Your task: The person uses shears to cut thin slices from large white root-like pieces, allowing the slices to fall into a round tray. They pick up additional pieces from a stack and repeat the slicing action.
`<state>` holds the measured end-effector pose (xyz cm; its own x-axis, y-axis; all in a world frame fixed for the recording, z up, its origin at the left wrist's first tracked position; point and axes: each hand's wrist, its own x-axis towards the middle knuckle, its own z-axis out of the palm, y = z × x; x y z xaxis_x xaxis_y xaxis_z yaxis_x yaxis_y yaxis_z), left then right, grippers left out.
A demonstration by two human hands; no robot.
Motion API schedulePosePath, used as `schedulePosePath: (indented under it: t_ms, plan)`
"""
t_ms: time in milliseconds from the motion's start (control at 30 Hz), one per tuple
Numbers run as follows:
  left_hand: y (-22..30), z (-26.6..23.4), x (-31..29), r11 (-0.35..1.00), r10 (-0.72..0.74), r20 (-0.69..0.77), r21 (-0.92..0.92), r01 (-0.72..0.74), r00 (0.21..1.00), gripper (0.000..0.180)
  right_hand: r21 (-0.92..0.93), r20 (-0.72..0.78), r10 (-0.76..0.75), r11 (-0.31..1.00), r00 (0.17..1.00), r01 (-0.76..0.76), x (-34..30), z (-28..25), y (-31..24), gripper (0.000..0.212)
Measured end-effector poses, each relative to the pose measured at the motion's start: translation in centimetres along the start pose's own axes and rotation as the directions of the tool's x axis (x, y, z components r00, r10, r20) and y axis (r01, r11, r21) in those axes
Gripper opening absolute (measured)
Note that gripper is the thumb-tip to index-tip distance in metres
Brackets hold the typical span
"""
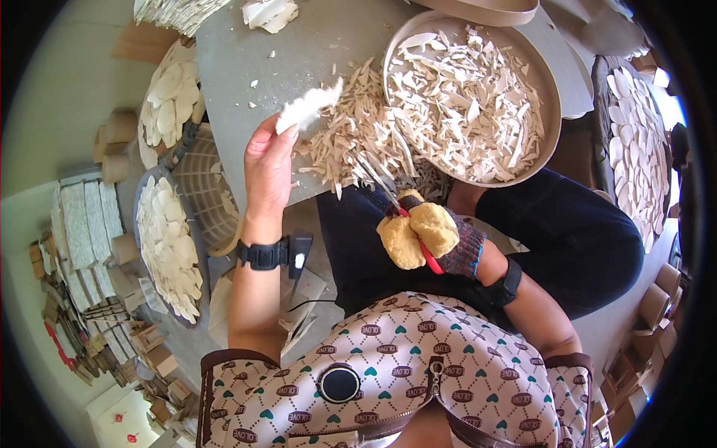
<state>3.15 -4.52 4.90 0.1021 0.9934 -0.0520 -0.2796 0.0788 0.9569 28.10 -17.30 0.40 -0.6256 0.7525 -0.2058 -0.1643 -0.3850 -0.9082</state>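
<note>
My left hand (270, 160) pinches a thin, bright white piece (310, 107) with a ragged edge between thumb and fingers, over the grey table's near edge. My right hand (429, 231) wears a dark knitted glove with thick yellow pads on it. It is closed around a pair of scissors (381, 183) with red handles, whose metal blades point up and left. The blade tips lie by a heap of pale cut strips (355, 131), apart from the white piece. The pads hide most of my right fingers.
A round shallow tray (554, 112) full of pale strips stands right of the heap on the grey table (231, 82). Larger pale pieces lie at the table's far side. Round trays of flat pale slices (170, 243) stand left and right, with a plastic basket (205, 183) at left.
</note>
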Motion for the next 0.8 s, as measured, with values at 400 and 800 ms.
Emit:
schedulePosePath:
  t_ms: [400,800]
  plan:
    - [-1.4,0.5,0.2,0.712,0.407,0.243,0.52,-0.472,0.881,0.029,0.919,0.052,-0.256,0.39,0.965,0.054,4.8,1.8,0.0,0.023]
    - [-2.7,-0.9,0.5,0.72,0.379,0.223,0.538,-0.438,0.898,0.027,0.73,-0.101,-0.152,0.66,0.983,0.177,5.0,3.1,-0.1,0.021]
